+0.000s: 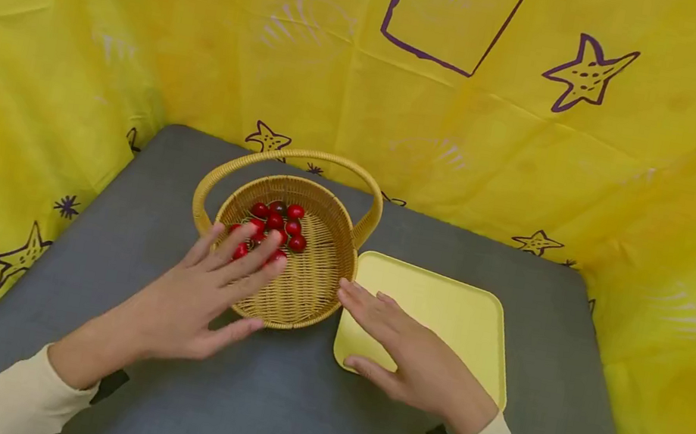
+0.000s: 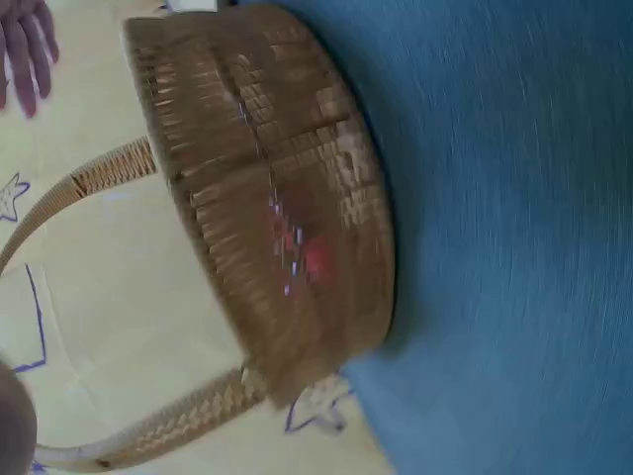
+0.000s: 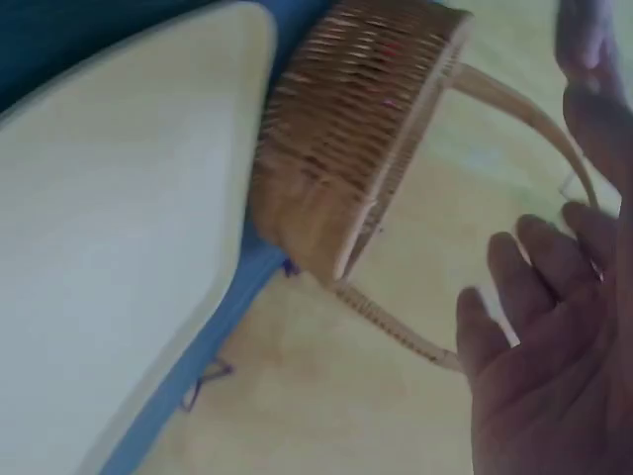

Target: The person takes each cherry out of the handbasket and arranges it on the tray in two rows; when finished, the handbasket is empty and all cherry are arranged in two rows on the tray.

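A round wicker basket [image 1: 300, 293] with a tall arched handle [image 1: 303, 156] stands on the grey table, several red cherries [image 1: 293, 227] gathered in its left part. My left hand [image 1: 203, 300] hovers with spread fingers over the basket's front left, its fingertips overlapping some cherries in the head view. Beside the basket's right rim is my right hand [image 1: 415, 351], fingers extended, above the yellow tray [image 1: 439, 294]. Neither hand holds anything. In the left wrist view the basket's woven side [image 2: 287, 198] shows, with red glimpsed through the weave.
The tray lies flat just right of the basket, close to its rim. Yellow cloth [image 1: 341, 93] printed with starfish hangs around the back and sides of the grey tabletop [image 1: 259, 417].
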The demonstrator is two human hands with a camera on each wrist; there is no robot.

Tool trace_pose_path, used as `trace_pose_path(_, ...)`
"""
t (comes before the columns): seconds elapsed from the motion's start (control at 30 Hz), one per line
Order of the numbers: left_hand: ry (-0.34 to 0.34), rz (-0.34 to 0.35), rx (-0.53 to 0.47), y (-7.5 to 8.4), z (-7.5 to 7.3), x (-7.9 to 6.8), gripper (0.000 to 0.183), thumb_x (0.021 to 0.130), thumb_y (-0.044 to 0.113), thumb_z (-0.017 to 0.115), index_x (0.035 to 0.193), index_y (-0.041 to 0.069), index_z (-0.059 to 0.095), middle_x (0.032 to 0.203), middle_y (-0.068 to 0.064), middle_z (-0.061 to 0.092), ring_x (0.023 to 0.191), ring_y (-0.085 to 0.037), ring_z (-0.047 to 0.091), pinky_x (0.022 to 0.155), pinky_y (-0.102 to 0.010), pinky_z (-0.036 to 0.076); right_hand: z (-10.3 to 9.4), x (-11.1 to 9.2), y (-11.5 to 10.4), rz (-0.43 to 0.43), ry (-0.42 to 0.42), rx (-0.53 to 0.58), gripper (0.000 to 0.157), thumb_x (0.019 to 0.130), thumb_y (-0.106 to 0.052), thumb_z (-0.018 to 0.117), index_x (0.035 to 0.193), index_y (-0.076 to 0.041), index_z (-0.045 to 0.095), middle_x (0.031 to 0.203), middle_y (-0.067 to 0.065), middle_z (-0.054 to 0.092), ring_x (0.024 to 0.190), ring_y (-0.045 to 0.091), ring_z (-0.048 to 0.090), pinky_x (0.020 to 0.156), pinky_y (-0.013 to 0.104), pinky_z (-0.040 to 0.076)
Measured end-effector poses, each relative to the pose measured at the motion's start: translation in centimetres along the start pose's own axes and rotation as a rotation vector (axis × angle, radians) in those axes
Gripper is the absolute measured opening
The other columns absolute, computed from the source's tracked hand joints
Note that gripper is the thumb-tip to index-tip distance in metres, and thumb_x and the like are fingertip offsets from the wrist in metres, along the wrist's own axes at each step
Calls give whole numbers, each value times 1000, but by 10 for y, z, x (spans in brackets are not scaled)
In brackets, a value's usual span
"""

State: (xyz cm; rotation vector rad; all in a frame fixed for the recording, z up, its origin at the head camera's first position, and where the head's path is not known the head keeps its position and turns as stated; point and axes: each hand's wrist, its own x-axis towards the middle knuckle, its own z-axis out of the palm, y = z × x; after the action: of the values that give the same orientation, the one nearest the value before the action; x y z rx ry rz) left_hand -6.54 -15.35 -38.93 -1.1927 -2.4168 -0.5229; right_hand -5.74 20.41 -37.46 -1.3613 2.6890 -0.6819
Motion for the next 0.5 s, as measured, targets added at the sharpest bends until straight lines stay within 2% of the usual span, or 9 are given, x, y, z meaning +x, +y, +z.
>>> trace_pose_path(0.13,449,-223,-169,7,4,10,94,105,40,57,169,4,-1,176,-17,-14,161,-38,-18,126,-63,-10,2,31,2,55,103,142,76,103,-34,71,168,-22,33,168,-7,38,149,12,44,120,36,41)
trace_pose_path(0.2,609,-356,-310,13,4,16,102,100,27,64,167,0,-8,175,-20,-19,161,-35,-21,128,-56,-11,5,50,3,73,146,171,71,103,-34,70,166,-23,37,163,-5,47,122,8,66,107,32,52)
trace_pose_path(0.23,666,-423,-395,16,4,18,105,97,20,67,166,-1,-10,174,-19,-20,161,-32,-21,129,-51,-11,7,59,4,81,159,182,69,103,-34,70,165,-24,40,153,-4,59,100,5,69,97,29,56)
trace_pose_path(0.27,697,-497,-472,17,6,18,107,96,14,68,166,0,-12,174,-17,-22,161,-28,-22,130,-46,-10,10,68,5,89,165,194,67,103,-35,70,164,-25,42,140,-4,68,80,4,64,86,27,57)
trace_pose_path(0.3,707,-574,-544,18,8,17,109,96,10,68,166,3,-15,175,-12,-23,161,-24,-21,131,-41,-8,13,77,6,98,167,214,65,103,-34,70,162,-24,45,125,-3,74,64,4,54,75,26,55)
trace_pose_path(0.37,685,-735,-701,16,16,12,113,94,0,67,167,13,-19,175,2,-23,161,-14,-18,131,-34,-4,21,93,11,113,155,245,61,104,-32,70,160,-24,49,111,-5,75,53,7,30,63,27,47)
trace_pose_path(0.4,665,-810,-774,13,20,9,114,95,-2,66,167,18,-19,175,8,-22,160,-11,-16,131,-33,-3,25,100,14,118,150,262,59,103,-30,71,159,-23,51,107,-5,76,52,7,31,61,29,47)
trace_pose_path(0.43,638,-881,-841,9,25,6,113,96,-4,65,167,22,-18,174,12,-20,160,-8,-15,131,-32,-2,29,107,18,121,141,274,58,103,-28,71,158,-22,53,108,-4,77,55,4,41,66,27,51)
trace_pose_path(0.5,588,-994,-978,2,33,0,110,98,-6,62,167,26,-18,174,15,-17,159,-5,-11,130,-31,1,38,118,25,132,125,308,56,102,-24,71,156,-17,56,131,0,74,74,2,63,81,26,57)
